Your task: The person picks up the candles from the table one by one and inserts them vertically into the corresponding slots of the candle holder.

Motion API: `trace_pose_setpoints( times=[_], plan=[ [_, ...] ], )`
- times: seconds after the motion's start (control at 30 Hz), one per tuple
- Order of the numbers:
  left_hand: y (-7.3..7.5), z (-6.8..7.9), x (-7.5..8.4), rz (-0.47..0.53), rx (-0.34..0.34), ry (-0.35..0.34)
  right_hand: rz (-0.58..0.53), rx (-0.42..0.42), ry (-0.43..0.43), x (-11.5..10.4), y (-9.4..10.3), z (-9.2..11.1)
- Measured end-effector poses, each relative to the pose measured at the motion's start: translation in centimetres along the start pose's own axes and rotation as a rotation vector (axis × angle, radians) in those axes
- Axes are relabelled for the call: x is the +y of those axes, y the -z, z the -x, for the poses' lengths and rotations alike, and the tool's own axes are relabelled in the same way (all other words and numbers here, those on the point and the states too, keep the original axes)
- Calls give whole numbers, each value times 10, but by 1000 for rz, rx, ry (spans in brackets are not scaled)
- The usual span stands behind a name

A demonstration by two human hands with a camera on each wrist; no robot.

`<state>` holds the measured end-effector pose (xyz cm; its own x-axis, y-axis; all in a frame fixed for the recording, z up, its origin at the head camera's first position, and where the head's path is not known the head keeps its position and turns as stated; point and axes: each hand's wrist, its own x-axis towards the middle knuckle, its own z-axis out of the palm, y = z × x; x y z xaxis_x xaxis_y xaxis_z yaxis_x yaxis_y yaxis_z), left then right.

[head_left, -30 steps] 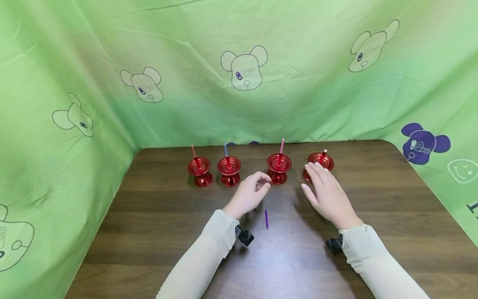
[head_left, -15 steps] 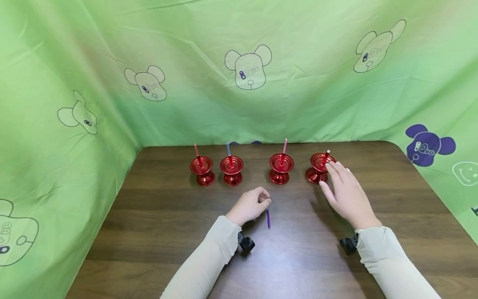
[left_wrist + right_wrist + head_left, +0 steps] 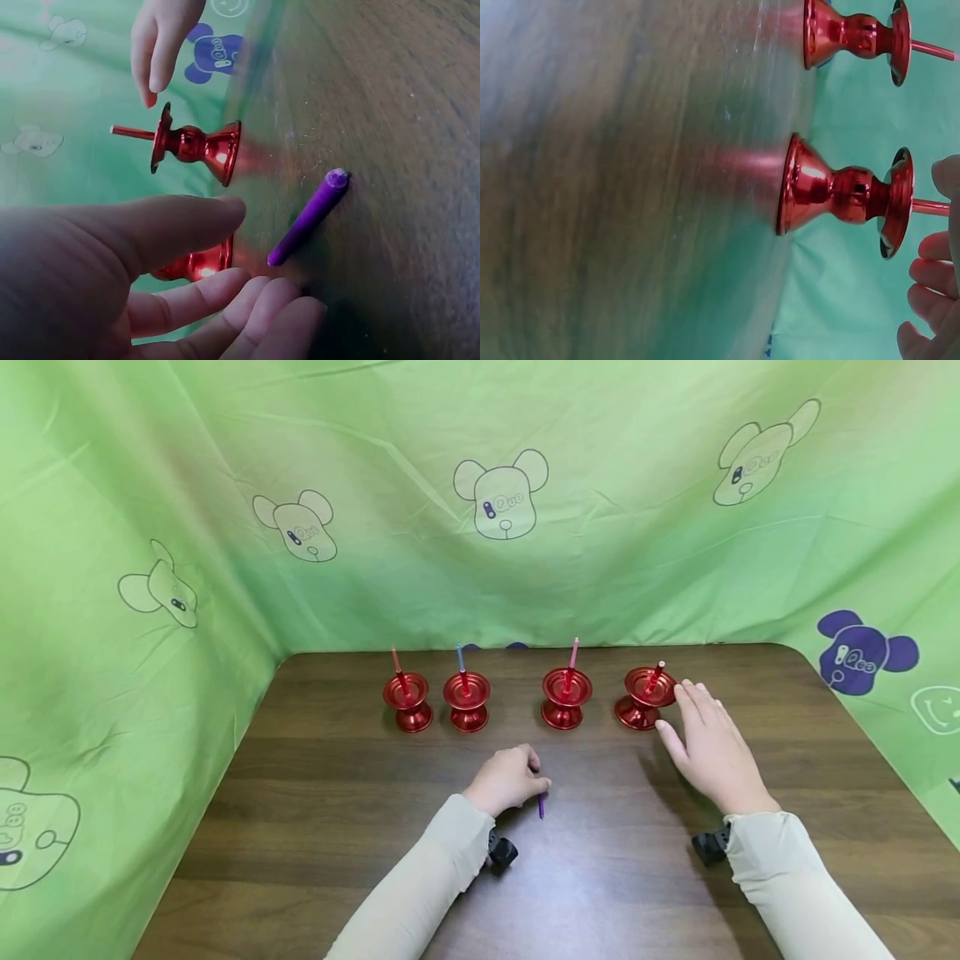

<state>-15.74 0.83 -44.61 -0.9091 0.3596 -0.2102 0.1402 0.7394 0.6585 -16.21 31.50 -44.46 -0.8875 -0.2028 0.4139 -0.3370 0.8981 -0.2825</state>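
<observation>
My left hand (image 3: 506, 781) is low over the table with its fingers loosely bent. Its thumb and fingertips spread near one end of a thin purple candle (image 3: 309, 219), and no grip on it shows. The candle lies flat on the wood, its far end partly hidden by the hand in the head view. My right hand (image 3: 714, 750) is raised with straight fingers, beside the rightmost red metallic candle holder (image 3: 637, 715). Whether the fingertips touch its dish, I cannot tell. A short red stem with a pale tip rises from that holder.
Left of it in the row stand three similar holders: one with a pink candle (image 3: 574, 653), one with a blue candle (image 3: 461, 658), and one with a red candle (image 3: 396, 658). A green printed cloth (image 3: 360, 585) hangs behind the wooden table (image 3: 315, 827).
My left hand has come down and back from the holders toward the purple candle, its thumb and fingers parting. My right hand has shifted right, away from in front of the rightmost holder.
</observation>
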Motion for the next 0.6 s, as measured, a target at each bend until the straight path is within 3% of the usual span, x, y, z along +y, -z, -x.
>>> trace_pose_setpoints(
  times=[0.13,0.47,0.6],
  plan=[
    [-3,-1,6,-148,44,-6,-4,-35,-12,2,0,-1],
    [-13,2,17,-383,141,-68,-11,-94,-6,6,-4,0],
    [-17,3,20,-422,163,-57,-13,-98,1,5,-5,0]
  ],
)
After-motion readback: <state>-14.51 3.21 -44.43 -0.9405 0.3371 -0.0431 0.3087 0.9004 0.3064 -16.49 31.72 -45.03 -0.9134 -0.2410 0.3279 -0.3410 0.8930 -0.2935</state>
